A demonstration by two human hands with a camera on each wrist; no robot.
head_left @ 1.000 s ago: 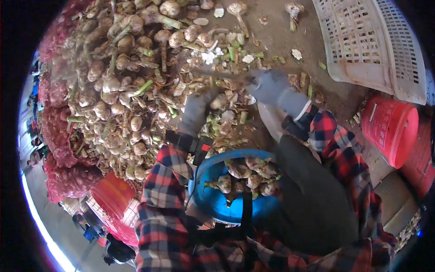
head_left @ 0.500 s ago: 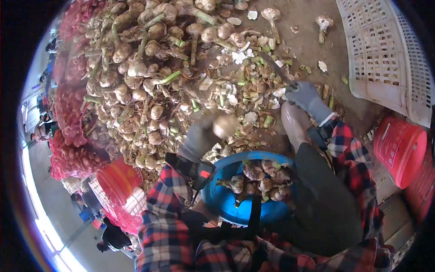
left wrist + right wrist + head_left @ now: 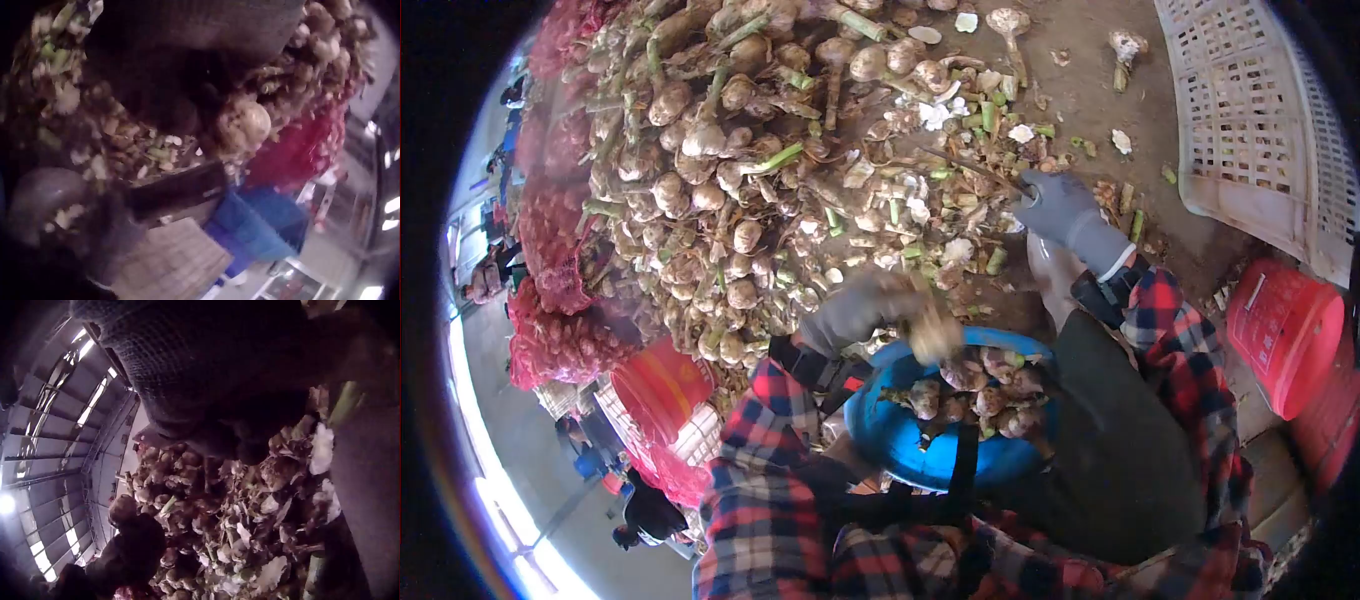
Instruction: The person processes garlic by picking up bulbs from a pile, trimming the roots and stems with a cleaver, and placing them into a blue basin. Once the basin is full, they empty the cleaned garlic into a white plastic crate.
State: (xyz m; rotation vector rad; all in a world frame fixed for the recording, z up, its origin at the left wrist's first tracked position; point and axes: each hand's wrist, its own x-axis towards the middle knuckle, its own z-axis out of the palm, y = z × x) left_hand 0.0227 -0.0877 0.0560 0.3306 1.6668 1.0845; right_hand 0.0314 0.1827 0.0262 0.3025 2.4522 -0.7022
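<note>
Since the previous frame our left hand (image 3: 860, 312) has come across toward us, carrying its bulb (image 3: 936, 335) from over the scraps (image 3: 955, 215) to the far rim of the basin (image 3: 900, 448). We pinch that bulb at our fingertips; it is blurred, and we cannot tell whether it touches the rim. Our right hand (image 3: 1065, 215) has its fingers curled round the handle of a knife (image 3: 975, 172), whose blade reaches left above the scraps and has swung to lie flatter across our view.

Below our left hand, the blue basin holds a cluster of garlic (image 3: 990, 402), some with short stems, beside our dark-clad right leg (image 3: 1125, 440). Peelings and cut green stems make up the scraps beyond it. To their left we have a large garlic pile (image 3: 700, 190), with red net sacks (image 3: 550, 250) along its far-left edge. Nearer us on that side is a red bucket (image 3: 662, 390). Off to our right stand a white slatted crate (image 3: 1235, 130) and a second bucket (image 3: 1280, 335), also red, just nearer us.
</note>
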